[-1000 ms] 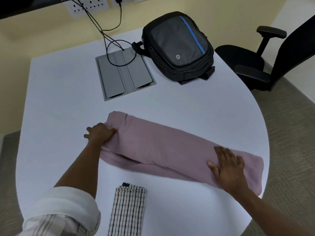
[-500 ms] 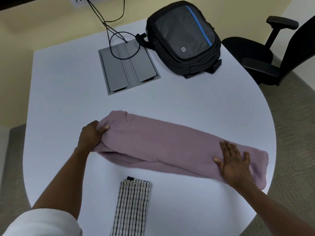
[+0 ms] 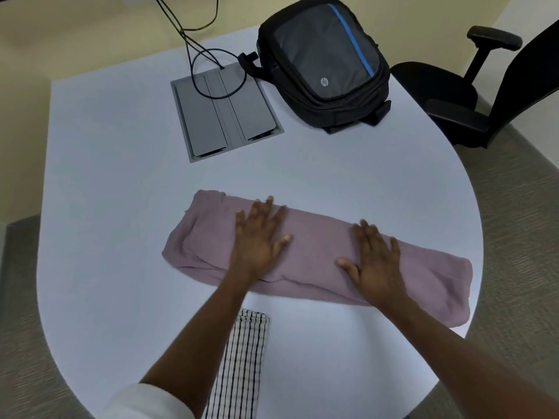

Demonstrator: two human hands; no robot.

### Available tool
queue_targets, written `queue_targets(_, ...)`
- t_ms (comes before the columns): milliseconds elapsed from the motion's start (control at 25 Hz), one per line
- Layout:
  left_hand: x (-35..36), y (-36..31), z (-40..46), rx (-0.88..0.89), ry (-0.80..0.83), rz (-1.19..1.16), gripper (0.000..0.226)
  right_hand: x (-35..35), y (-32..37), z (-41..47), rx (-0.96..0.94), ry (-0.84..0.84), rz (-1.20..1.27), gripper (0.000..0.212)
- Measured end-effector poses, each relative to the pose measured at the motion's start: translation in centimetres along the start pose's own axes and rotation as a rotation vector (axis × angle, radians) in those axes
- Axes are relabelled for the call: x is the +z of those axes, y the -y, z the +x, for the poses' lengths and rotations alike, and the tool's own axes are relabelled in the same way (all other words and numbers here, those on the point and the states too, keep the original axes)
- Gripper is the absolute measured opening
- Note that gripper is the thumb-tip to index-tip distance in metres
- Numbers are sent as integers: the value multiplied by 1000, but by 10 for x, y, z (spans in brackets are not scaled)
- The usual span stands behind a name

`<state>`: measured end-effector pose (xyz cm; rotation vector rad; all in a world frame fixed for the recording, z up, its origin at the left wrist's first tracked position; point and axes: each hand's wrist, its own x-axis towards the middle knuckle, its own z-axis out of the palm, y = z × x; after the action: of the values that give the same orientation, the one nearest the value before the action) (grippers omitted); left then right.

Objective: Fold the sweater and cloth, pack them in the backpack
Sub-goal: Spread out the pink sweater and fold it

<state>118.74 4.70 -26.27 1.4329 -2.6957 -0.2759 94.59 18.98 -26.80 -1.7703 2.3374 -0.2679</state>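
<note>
On the white tabletop [image 3: 121, 182], the pink sweater [image 3: 429, 276] lies folded into a long band running from centre toward the right edge. Both hands rest flat on it with fingers spread and straight, gripping nothing: the left hand [image 3: 257, 240] near the band's left end, the right hand [image 3: 375, 261] just right of its middle. The step looks like smoothing before the next fold. To do it well, press evenly and sweep outward so trapped folds flatten, then bring one end over the other, edges matched, to make a bundle short enough for the backpack [image 3: 326, 65], which lies apparently closed at the far side. The checked cloth [image 3: 242, 367], already folded narrow, waits near the front edge under the left forearm.
</note>
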Motion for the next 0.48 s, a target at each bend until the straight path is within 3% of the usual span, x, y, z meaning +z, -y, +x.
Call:
queue_targets(200,42,1,-18,-120,120,23,76,24,32,15,-80,100,-81,78)
queue_targets(480,49,14,-32,-230,186,26,85,23,-12,0,73,143,-169,81)
